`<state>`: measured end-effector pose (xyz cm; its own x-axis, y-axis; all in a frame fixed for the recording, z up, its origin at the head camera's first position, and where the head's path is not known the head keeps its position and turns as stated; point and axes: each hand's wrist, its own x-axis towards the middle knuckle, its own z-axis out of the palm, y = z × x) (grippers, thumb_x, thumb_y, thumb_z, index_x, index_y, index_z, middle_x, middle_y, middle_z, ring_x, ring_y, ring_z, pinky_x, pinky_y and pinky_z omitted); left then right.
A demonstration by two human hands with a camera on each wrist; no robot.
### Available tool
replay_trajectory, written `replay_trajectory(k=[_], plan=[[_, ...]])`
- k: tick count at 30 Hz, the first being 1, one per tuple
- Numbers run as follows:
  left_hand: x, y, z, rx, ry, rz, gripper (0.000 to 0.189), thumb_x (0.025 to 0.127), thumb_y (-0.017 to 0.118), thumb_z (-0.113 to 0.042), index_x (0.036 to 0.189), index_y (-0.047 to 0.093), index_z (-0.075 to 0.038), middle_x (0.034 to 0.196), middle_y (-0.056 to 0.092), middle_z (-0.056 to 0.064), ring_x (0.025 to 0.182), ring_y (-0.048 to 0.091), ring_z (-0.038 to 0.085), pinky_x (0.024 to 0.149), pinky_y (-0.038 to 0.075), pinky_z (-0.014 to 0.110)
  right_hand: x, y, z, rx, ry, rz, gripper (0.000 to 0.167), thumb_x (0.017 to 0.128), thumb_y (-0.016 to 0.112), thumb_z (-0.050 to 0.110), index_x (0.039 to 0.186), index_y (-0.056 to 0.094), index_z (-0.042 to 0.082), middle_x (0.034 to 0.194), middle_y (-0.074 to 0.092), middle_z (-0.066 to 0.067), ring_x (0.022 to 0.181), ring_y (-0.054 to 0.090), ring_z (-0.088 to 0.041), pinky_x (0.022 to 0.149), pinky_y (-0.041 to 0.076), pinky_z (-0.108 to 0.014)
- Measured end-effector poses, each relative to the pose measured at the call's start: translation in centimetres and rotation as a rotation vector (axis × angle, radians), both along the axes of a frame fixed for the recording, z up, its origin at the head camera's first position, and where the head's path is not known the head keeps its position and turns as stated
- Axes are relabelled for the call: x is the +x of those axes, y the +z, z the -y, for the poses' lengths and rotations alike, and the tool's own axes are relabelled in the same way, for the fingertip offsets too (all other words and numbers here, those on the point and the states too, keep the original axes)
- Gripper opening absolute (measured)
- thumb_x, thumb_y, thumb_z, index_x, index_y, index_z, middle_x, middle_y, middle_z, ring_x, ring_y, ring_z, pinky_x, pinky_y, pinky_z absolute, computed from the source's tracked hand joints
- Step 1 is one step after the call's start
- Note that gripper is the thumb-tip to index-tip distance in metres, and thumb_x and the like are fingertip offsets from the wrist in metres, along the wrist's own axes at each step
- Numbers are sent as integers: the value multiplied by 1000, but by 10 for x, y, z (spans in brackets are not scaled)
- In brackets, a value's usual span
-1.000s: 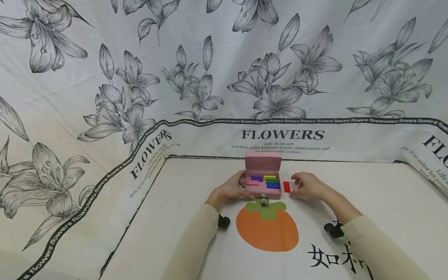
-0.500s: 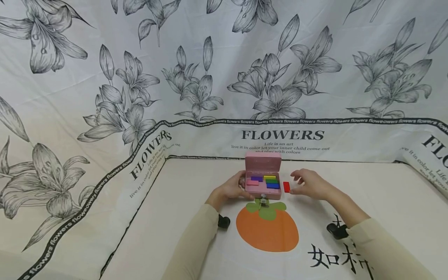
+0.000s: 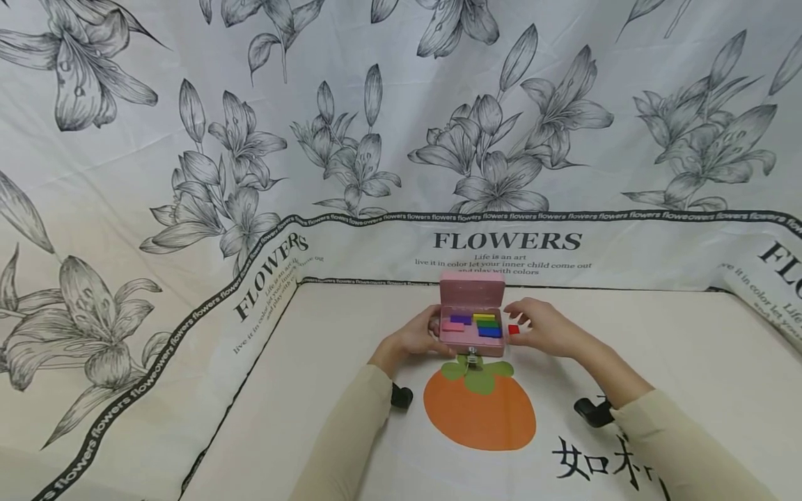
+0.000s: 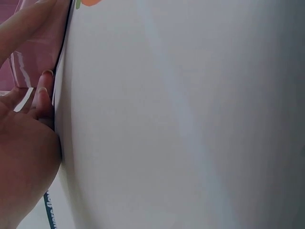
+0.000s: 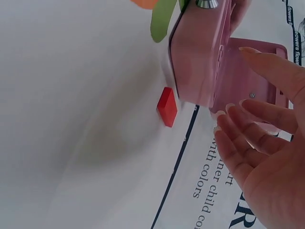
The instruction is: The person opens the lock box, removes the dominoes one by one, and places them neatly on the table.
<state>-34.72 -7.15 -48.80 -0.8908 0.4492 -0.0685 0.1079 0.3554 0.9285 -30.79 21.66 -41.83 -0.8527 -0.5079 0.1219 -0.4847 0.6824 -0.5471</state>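
Observation:
A small pink box [image 3: 457, 350] stands with its lid raised, mid-table in the head view. Inside lie purple [image 3: 461, 320], pink [image 3: 453, 327], yellow [image 3: 484, 316], green [image 3: 488, 323] and blue [image 3: 489, 332] blocks. My left hand [image 3: 410, 336] grips the box's left side, thumb along the front. A red block [image 3: 514, 329] lies on the table just right of the box, partly covered by my right hand [image 3: 547, 329]. In the right wrist view, that hand's fingers are spread and loosely bent, apart from the red block [image 5: 167, 107] and holding nothing.
A metal clasp [image 3: 473, 353] sits on the box's front. The white tablecloth carries a printed orange persimmon [image 3: 479, 417] and black characters [image 3: 579, 463]. Behind the table hangs a floral curtain [image 3: 351, 160].
My right hand first shifts slightly right, then moves left toward the box and over part of the red block. My left hand and the box stay put.

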Motion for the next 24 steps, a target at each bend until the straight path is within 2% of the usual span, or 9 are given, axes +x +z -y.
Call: replay_trajectory(k=[6,14,18,24], plan=[[0,0,0,12,-3,3,98,70,90,4,153,42,-14,101,54,8,91,47,18,81,41,31,0,0,12,-27,36,-1,53,86,82,15,128,61,-10,117,65,-24,103,62,-39,90,52,-56],[-1,1,1,-25,7,27,102,71,91,-1,157,36,-13,119,59,6,101,50,19,92,41,34,-6,-6,28,-47,94,-13,47,87,81,12,127,63,-6,111,66,-16,99,60,-35,87,52,-53],[-1,2,1,-32,5,21,102,72,91,-3,157,36,-14,124,58,4,104,50,19,95,40,36,-10,-9,35,-43,111,-16,47,87,80,10,127,63,-7,113,65,-19,99,62,-36,88,53,-52],[0,2,2,-40,8,24,101,72,91,-3,156,37,-16,117,58,6,101,49,19,90,40,34,-17,-15,43,-37,124,-3,43,88,76,6,125,63,-11,112,65,-23,102,65,-39,90,53,-54]])
